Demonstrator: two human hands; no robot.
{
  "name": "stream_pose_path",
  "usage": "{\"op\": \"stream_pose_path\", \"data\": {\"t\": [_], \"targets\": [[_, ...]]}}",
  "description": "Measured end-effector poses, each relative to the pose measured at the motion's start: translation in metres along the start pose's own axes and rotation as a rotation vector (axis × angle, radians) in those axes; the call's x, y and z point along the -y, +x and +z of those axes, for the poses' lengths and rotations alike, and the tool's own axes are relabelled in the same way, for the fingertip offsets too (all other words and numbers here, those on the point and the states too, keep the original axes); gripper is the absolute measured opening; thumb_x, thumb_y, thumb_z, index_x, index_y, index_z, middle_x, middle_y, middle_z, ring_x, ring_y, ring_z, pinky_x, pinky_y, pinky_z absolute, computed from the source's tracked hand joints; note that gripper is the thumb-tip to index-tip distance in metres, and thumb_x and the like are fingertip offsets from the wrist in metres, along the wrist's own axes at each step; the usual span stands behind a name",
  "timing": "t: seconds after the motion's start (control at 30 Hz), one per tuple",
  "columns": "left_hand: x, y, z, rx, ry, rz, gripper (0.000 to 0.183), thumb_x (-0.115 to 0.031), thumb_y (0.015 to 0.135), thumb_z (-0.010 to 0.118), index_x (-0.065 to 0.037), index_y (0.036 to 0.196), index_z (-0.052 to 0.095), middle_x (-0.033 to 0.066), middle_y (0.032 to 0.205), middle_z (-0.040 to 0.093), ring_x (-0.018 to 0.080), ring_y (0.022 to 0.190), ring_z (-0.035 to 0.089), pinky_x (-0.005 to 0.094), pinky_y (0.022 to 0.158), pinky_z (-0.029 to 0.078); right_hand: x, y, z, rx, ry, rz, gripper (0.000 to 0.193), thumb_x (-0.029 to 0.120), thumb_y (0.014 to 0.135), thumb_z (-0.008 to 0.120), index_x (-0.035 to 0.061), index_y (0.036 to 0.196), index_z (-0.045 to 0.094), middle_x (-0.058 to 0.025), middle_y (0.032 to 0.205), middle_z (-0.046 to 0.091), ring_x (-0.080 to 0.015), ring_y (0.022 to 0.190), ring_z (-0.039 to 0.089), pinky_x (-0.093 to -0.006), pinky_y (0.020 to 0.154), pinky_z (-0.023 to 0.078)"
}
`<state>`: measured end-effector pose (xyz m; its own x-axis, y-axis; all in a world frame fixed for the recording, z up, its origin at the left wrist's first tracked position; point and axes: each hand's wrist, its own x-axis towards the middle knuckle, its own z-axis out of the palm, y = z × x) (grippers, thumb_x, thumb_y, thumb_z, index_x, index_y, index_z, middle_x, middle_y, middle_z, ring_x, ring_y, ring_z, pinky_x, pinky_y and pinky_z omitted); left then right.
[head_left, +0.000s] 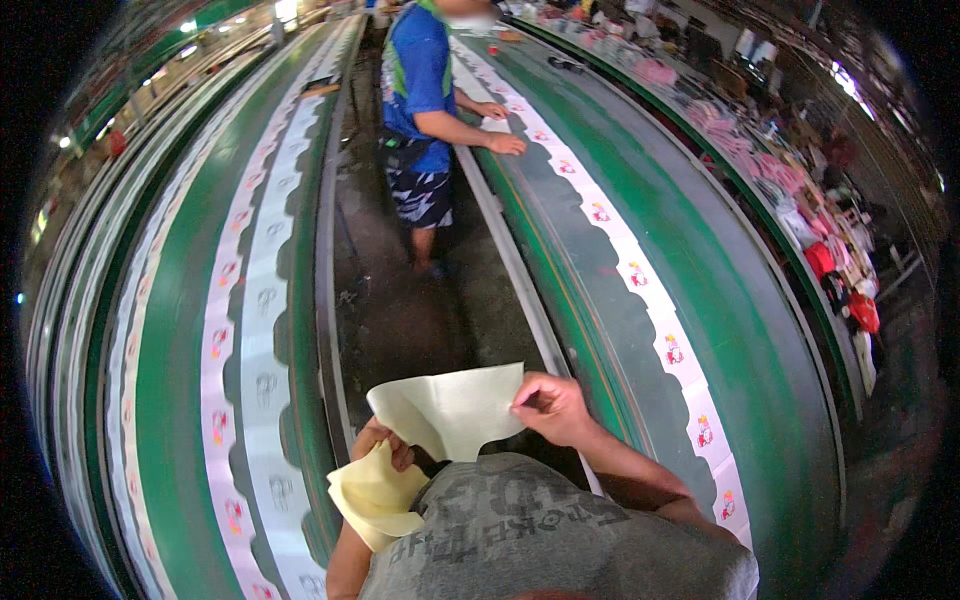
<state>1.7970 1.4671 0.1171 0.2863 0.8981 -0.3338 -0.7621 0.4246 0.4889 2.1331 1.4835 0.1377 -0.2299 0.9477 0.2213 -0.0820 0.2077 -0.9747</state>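
A cream cut cloth piece [455, 405] is stretched between my two hands in front of my chest. My right hand [556, 408] pinches its right edge between thumb and fingers. At its lower left, my left hand [388, 442] is closed, with the palm partly hidden by cloth. That same hand also grips a folded bunch of pale yellow cloth pieces [378, 492], which droops over my left forearm. On the long table to my right lies a row of white cloth pieces [655, 300] with small red and yellow prints.
Another person [420, 90] in a blue shirt stands ahead in the dark aisle [400, 310], both hands over the right table [760, 350]. Pink and pale blue printed strips [268, 330] run along the left table [180, 320]. Red and pink cloth [825, 260] is heaped at far right.
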Motion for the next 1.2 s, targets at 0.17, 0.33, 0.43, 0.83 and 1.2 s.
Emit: {"op": "stream_pose_path", "data": {"t": [0.17, 0.33, 0.43, 0.83, 1.2], "targets": [[-0.041, 0.166, 0.032, 0.07, 0.145, -0.211, 0.011, -0.017, 0.104, 0.06, -0.007, 0.105, 0.065, 0.0022, 0.073, 0.06, 0.0156, 0.053, 0.056, 0.0327, 0.05, 0.047, -0.033, 0.052, -0.069, -0.505, -0.184, 0.106, 0.015, -0.01, 0.095, 0.078, 0.0035, 0.099, 0.074, 0.0016, 0.097, 0.072, -0.0067, 0.088, 0.066, -0.0251, 0.078, 0.054], [-0.044, 0.342, 0.021, 0.326, 0.019, -0.324, 0.012, -0.015, 0.105, 0.062, -0.005, 0.108, 0.067, 0.008, 0.079, 0.064, 0.0209, 0.06, 0.06, 0.0364, 0.056, 0.05, -0.083, 0.116, -0.141, -0.686, -0.208, 0.136, 0.014, -0.01, 0.096, 0.076, 0.0025, 0.101, 0.076, 0.0015, 0.096, 0.074, -0.0064, 0.085, 0.066, -0.0246, 0.076, 0.054], [-0.042, 0.434, 0.035, 0.43, -0.059, -0.385, 0.012, -0.014, 0.106, 0.063, -0.006, 0.111, 0.069, 0.0119, 0.085, 0.068, 0.0245, 0.067, 0.063, 0.0384, 0.061, 0.052, -0.108, 0.163, -0.195, -0.759, -0.331, 0.194, 0.014, -0.011, 0.097, 0.074, 0.0, 0.104, 0.079, -0.0004, 0.099, 0.075, -0.0077, 0.086, 0.066, -0.0279, 0.078, 0.056], [-0.055, 0.7, 0.103, 0.624, 0.088, -0.978, 0.028, -0.025, 0.106, 0.062, -0.003, 0.091, 0.068, 0.007, 0.068, 0.06, 0.0231, 0.056, 0.057, 0.0401, 0.053, 0.047, -0.154, 0.256, -0.258, -1.003, -0.567, 0.371, 0.038, -0.005, 0.089, 0.071, -0.0032, 0.125, 0.081, -0.003, 0.098, 0.069, -0.0078, 0.075, 0.057, -0.0286, 0.068, 0.048], [-0.076, 0.874, 0.169, 0.517, 0.126, -0.933, 0.019, -0.028, 0.11, 0.067, -0.014, 0.099, 0.063, 0.0009, 0.082, 0.057, 0.0181, 0.066, 0.055, 0.037, 0.058, 0.049, -0.196, 0.381, -0.219, -1.271, -0.671, 0.49, 0.045, -0.006, 0.085, 0.07, -0.0011, 0.129, 0.08, -0.0072, 0.099, 0.069, -0.0121, 0.078, 0.059, -0.0296, 0.073, 0.051]]}}
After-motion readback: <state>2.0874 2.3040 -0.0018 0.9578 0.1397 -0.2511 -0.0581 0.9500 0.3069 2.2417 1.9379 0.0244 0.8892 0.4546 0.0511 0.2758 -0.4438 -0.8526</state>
